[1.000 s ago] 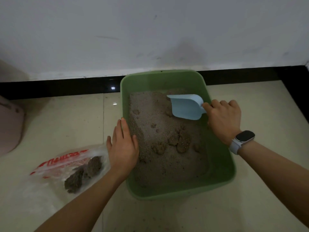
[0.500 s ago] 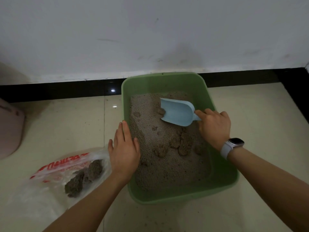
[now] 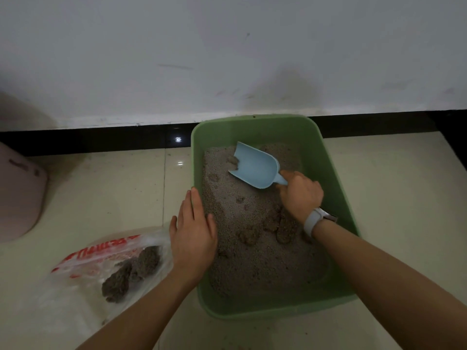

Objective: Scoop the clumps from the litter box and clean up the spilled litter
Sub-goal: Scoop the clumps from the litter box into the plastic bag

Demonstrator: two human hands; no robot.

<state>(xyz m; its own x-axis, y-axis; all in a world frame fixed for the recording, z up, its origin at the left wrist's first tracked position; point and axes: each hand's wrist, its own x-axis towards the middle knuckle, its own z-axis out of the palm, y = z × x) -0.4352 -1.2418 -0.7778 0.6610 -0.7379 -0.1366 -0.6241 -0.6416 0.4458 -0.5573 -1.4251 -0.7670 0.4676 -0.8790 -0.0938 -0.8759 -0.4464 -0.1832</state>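
A rectangular green plastic litter box (image 3: 336, 178) sits on the pale glossy floor tiles (image 3: 113, 188) in the centre of the frame, its far end close against the black skirting strip (image 3: 101, 137) under the white wall (image 3: 227, 46). Grey granular litter (image 3: 242, 263) fills it, heaped higher toward the left side. The person's right hand (image 3: 302, 195), right of centre and inside the box, has its fingers curled around the short handle of a light blue plastic scoop (image 3: 255, 166). The scoop's open mouth points to the upper left and is dug into the litter near the far end, with a small lump sitting at its lip. A white smartwatch (image 3: 316, 219) is strapped on that wrist. Darker brownish clumps (image 3: 275, 226) lie in the litter just below the right hand, toward the middle of the box.

The left hand (image 3: 193, 232) rests flat on the box's left rim, fingers straight and together, thumb lying over the inner edge; it grasps nothing. At the lower left of the frame a clear plastic bag with red printing (image 3: 101, 252) lies on the floor just beside the box, holding several dark grey clumps of used litter (image 3: 131, 274). A pinkish rounded object (image 3: 20, 195) shows at the left edge, cut off by the frame.
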